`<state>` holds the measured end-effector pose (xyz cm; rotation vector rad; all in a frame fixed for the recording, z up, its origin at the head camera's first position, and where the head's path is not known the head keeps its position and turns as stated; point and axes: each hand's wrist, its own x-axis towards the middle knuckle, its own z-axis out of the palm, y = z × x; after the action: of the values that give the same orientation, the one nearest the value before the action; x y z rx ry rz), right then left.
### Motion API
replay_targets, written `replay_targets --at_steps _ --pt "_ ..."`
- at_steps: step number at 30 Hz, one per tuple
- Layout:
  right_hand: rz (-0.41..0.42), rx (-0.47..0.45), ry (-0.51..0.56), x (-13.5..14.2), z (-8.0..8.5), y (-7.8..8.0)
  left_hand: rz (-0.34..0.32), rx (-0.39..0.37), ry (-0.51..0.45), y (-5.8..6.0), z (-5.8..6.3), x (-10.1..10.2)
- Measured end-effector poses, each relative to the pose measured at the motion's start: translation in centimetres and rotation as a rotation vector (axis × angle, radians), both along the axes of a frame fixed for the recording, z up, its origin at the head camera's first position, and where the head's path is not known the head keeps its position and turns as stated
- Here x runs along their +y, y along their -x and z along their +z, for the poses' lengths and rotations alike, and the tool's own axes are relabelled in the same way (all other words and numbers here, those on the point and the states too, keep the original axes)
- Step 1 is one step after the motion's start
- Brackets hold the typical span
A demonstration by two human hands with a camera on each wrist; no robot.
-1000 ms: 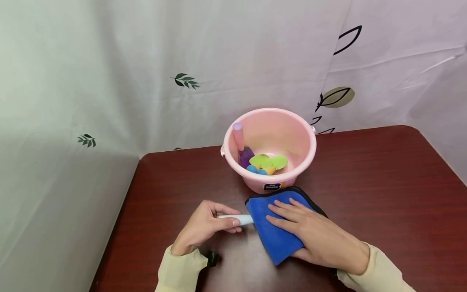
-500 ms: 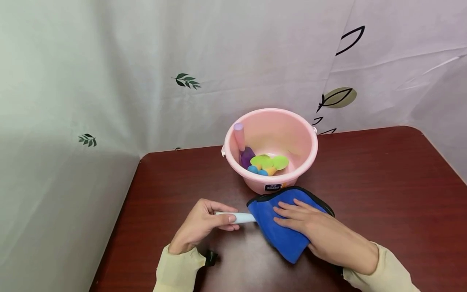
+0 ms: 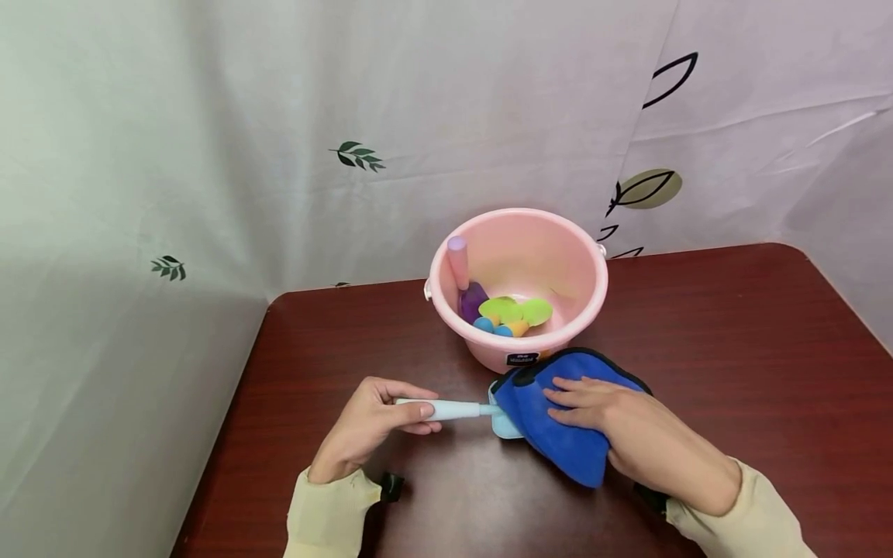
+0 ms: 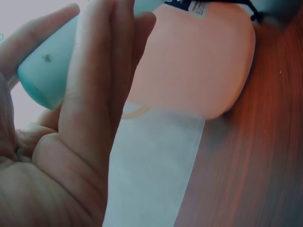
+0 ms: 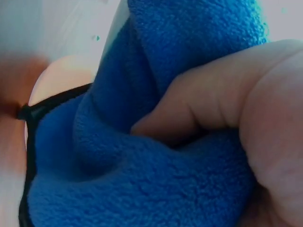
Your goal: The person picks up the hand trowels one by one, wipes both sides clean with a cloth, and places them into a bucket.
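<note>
My left hand [image 3: 370,422] pinches the end of a pale blue toy shovel [image 3: 456,409] between thumb and fingers. Its handle lies level and points right, and part of the rounded blade [image 3: 505,426] shows at the cloth's edge. The rest of the blade is hidden under a blue cloth [image 3: 554,422] with black edging. My right hand [image 3: 631,434] holds this cloth around the blade, fingers laid over the top. In the right wrist view the thumb [image 5: 189,106] presses into a fold of the fleecy cloth. The left wrist view shows the handle's rounded end [image 4: 45,71] between the fingers.
Just behind the cloth, a pink bucket [image 3: 593,306] stands on the dark red table [image 3: 753,372]. Inside it are a purple shovel [image 3: 474,301] with a pink handle and green pieces [image 3: 536,311] with yellow and blue handles. A pale curtain [image 3: 418,101] hangs behind the table.
My left hand has drawn the shovel a little left while my right hand has slid the cloth right. More handle and part of the blade now show. The bucket stays in place.
</note>
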<state>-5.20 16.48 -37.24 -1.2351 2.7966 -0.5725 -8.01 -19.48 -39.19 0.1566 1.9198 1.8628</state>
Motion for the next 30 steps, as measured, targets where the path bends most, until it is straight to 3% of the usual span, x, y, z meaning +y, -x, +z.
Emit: replay_targets --at_steps 5,10,15,18,30 --pt "-0.059 0.078 -0.003 0.7 0.2 -0.1 0.022 -0.007 0.000 0.2 -0.3 -0.6" --pt "-0.145 0.199 0.095 1.3 0.4 -0.1 0.035 -0.010 0.007 0.3 -0.4 -0.7" --pt "-0.194 0.260 0.198 1.2 0.7 -0.4 0.028 -0.025 0.015 0.2 -0.4 -0.3" --pt "-0.161 0.304 0.260 1.0 0.8 -0.5 0.020 -0.038 0.010 0.1 -0.5 0.1" --pt "0.093 0.419 0.510 -1.0 0.4 -0.4 -0.017 -0.091 -0.014 -0.1 -0.9 1.8"
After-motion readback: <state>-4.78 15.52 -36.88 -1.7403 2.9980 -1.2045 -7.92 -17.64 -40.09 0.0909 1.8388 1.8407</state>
